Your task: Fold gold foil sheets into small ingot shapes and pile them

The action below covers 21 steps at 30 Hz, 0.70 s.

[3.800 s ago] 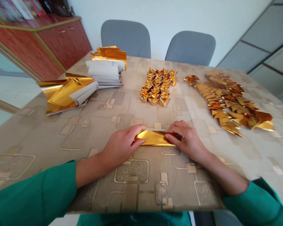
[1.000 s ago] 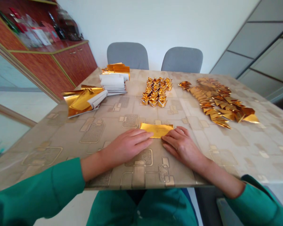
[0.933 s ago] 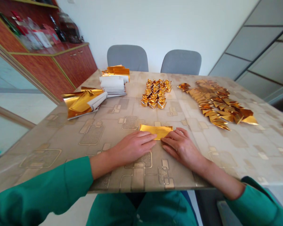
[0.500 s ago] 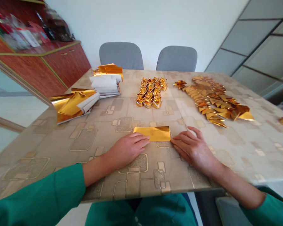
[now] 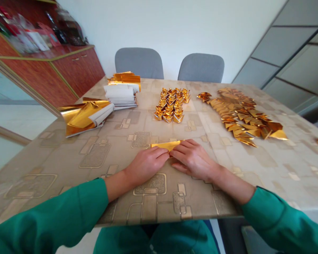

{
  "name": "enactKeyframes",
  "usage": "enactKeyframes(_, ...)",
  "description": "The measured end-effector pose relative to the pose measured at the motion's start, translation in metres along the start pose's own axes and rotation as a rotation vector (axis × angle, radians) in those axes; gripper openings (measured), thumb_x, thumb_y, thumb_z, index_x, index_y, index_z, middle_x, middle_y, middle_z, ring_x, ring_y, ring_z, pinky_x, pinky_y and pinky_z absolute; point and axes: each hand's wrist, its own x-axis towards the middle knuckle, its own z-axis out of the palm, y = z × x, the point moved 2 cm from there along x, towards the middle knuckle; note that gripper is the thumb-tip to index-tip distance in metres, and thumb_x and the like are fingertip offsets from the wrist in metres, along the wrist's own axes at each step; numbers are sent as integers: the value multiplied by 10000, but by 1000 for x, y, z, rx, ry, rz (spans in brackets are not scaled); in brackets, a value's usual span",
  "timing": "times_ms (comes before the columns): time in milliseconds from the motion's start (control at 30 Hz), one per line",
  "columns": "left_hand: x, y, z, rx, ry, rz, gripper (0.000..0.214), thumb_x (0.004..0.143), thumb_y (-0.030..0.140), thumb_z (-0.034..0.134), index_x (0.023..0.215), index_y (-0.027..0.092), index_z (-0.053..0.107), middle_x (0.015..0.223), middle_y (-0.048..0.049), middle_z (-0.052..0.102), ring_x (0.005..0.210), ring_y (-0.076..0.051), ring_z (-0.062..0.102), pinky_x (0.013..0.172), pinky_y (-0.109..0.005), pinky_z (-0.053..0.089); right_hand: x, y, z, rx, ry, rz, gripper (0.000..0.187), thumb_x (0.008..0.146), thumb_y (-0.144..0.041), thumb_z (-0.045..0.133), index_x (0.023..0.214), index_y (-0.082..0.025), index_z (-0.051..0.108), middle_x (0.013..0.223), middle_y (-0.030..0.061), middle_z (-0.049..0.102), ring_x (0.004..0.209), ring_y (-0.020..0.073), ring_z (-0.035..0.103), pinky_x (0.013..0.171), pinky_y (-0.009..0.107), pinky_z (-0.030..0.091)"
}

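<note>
Patterned counter under both palms: left hand and right hand lie flat, close together, on a gold foil strip, with gold ingots at 12 o'clock, foil sheets at 10, folded triangles at 2

Long green sleeves — probably one top — leave hands bare.

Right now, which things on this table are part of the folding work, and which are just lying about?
Part of the work: left hand; right hand; gold foil sheet; folded gold ingots; folded foil triangles; stacked foil-backed paper.
Just around: grey chairs; red cabinet.
</note>
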Motion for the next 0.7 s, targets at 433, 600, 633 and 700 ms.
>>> enactKeyframes(433, -2, -23, -7, -135, -143, -18, 168, 927, 176, 503, 925, 158, 670, 988, -86, 699, 924, -194, 654, 862, -333, 542, 4, -2, 10, -40, 34, 53, 226, 968, -336, 536, 912, -160, 667, 882, 59, 674, 807, 185, 570, 678, 298, 387)
enactKeyframes(600, 0, -15, -6, -139, -57, -52, 215, 941, 163, 457, 933, 158, 671, 945, -77, 696, 885, -177, 653, 830, -302, 540, 7, -7, 12, -87, 92, 74, 240, 976, -260, 507, 803, -166, 645, 801, 48, 645, 750, 174, 533, 644, 299, 346)
enactKeyframes(633, -1, -15, -7, -161, -58, -57, 201, 939, 174, 469, 942, 161, 670, 943, -75, 695, 890, -177, 650, 829, -299, 537, 7, -8, 12, -86, 92, 82, 258, 978, -229, 491, 776, -166, 639, 785, 48, 638, 740, 171, 525, 642, 296, 341)
enactKeyframes(700, -5, -16, -11, -208, -89, -69, 160, 923, 195, 513, 949, 161, 667, 945, -73, 691, 904, -183, 640, 828, -303, 530, 4, -9, 11, -60, 74, 103, 282, 983, -198, 465, 758, -164, 632, 770, 51, 631, 733, 166, 516, 648, 289, 344)
